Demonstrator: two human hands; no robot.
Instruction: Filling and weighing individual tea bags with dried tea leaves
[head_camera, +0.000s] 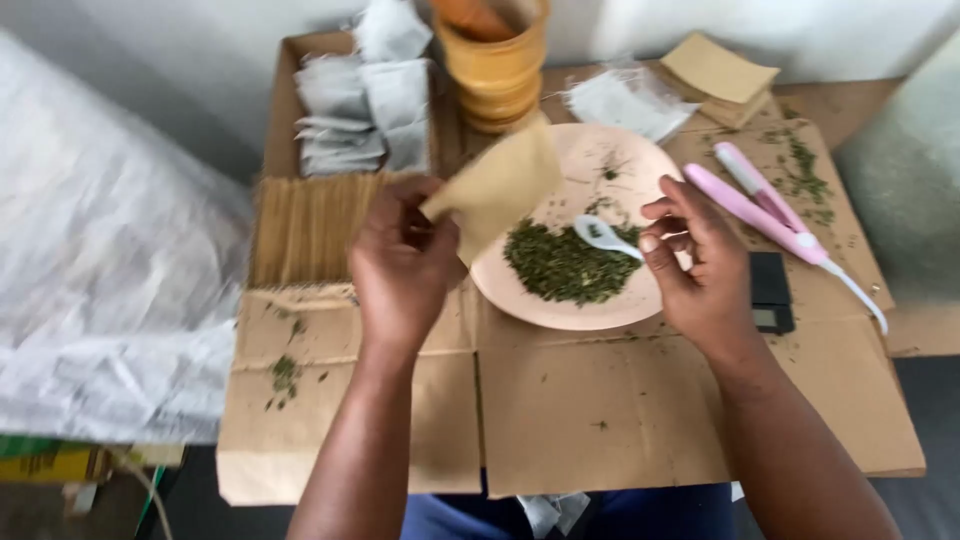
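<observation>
1. The left hand (402, 262) pinches a tan paper pouch (497, 187) by its lower corner, holding it tilted above the edge of the pink plate (620, 300).
2. The right hand (698, 265) grasps a small white spoon (604, 235), its bowl over the dried green leaves (562, 265) heaped on the plate.
3. A pink sealer (762, 208) lies just beside that hand on the cardboard worktop (600, 400).

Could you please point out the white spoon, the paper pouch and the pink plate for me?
white spoon (598, 233): head view, on its bowl above the green leaves.
paper pouch (497, 187): head view, middle of its tan face.
pink plate (560, 312): head view, bare near rim.
</observation>
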